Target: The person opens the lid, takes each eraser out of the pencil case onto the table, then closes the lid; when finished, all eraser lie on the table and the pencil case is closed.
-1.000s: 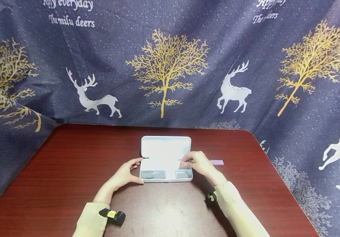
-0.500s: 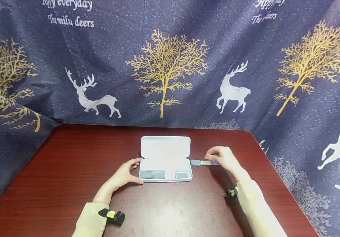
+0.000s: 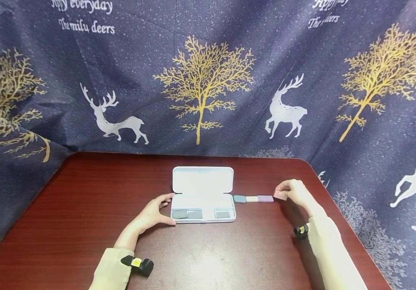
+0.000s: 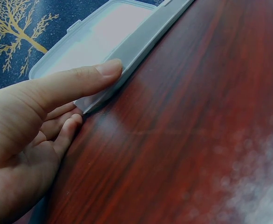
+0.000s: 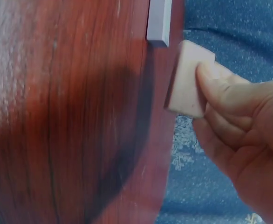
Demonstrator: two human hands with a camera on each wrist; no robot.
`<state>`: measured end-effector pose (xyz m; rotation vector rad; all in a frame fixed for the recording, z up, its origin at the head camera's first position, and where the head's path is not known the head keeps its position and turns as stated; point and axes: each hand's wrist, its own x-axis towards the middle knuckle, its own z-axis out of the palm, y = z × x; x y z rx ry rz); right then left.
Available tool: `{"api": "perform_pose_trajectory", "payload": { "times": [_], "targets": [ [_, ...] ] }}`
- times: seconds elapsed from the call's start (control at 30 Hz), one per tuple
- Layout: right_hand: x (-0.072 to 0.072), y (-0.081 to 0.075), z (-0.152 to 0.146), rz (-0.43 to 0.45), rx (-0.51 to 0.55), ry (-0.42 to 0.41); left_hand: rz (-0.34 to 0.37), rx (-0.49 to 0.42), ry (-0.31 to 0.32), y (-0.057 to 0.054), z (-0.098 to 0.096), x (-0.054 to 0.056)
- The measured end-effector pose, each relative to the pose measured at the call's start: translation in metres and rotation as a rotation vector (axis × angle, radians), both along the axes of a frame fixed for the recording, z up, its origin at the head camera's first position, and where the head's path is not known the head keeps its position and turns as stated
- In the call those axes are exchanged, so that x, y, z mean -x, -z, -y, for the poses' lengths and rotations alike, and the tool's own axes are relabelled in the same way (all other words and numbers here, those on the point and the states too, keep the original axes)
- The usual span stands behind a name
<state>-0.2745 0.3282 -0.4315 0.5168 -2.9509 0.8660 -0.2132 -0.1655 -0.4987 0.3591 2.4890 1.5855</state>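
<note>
An open white pencil case (image 3: 198,200) lies mid-table, its lid (image 3: 203,180) tipped back. My left hand (image 3: 152,214) holds its left end; in the left wrist view the thumb presses the front wall and the other fingers curl behind the corner. A pale pink, block-shaped eraser (image 5: 187,79) is pinched between thumb and fingers of my right hand (image 3: 296,194), just right of a purple block (image 3: 265,198). That block ends a row with a cream block (image 3: 252,199) and a blue-green one (image 3: 239,199), which starts beside the case.
Grey-green pieces (image 3: 195,214) sit in front compartments of the case. The dark red wooden table (image 3: 121,177) reaches back to a blue cloth (image 3: 179,121) printed with deer and trees. Its right edge runs not far beyond my right hand.
My right hand has moved right from the case, past the row, carrying the pink eraser. The blue-green and cream blocks it covered now show. My left hand stays at the case.
</note>
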Motion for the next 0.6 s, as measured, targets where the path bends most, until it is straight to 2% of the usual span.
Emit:
{"api": "perform_pose_trajectory", "payload": {
  "times": [0.17,0.33,0.43,0.6],
  "targets": [
    [0.0000,0.0014,-0.0057,0.040,-0.032,-0.014,0.007,0.003,-0.002,-0.0007,0.0000,-0.0007],
    [0.0016,0.0048,-0.0067,0.113,0.010,-0.081,0.006,0.011,-0.004,-0.0009,-0.0003,-0.0011],
    [0.0032,0.0065,-0.0066,0.121,0.014,-0.105,0.008,0.008,-0.005,-0.0005,-0.0006,-0.0004],
    [0.0057,0.0078,-0.0045,0.089,-0.036,-0.104,0.016,0.001,-0.007,-0.0004,-0.0006,-0.0002]
  ]
}}
